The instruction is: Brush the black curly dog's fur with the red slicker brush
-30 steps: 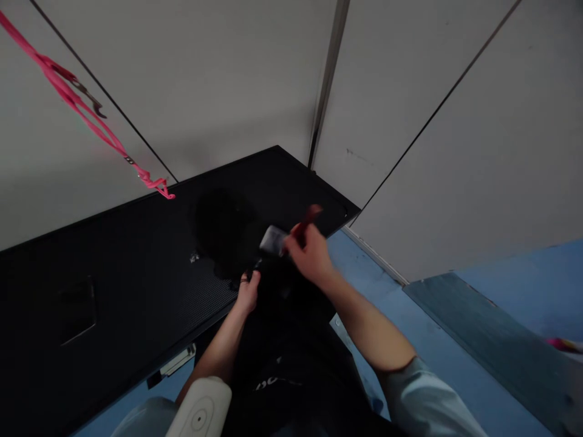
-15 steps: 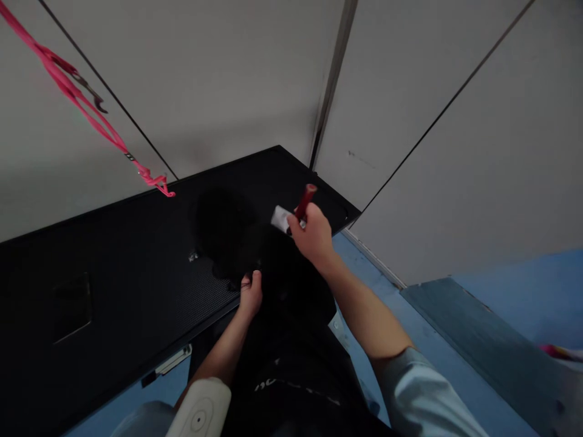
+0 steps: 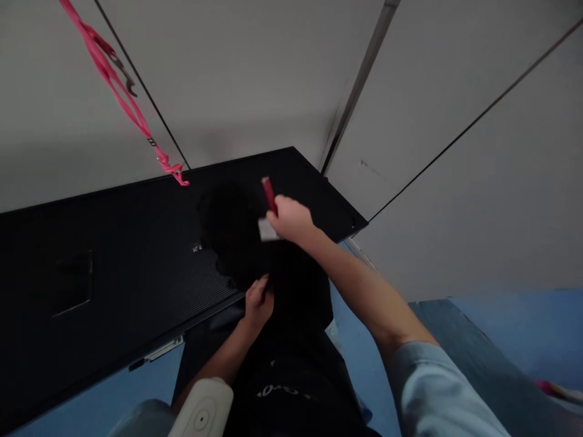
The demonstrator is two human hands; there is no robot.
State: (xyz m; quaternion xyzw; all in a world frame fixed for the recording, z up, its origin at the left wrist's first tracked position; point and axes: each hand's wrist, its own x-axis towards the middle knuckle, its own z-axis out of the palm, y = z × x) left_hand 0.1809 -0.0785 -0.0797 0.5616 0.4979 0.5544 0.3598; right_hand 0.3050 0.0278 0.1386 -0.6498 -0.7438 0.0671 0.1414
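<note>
My right hand is closed round the red handle of a slicker brush, its pale flat head turned to the left against black fur. In front of me is a furry black animal, seemingly a dog, on a black ridged table. It is so dark that its outline is hard to follow. My left hand is lower and to the left, fingers closed on a black part of the dog; which part I cannot make out.
A pink cord with a metal clip hangs over the table's far side. Grey wall panels stand behind and to the right. A dark rectangular object lies on the table's left. Below is blue floor. A white device shows at bottom.
My right hand and the slicker brush have moved left, and the handle now leans left. My left hand has shifted slightly right and down. The view has turned a little.
</note>
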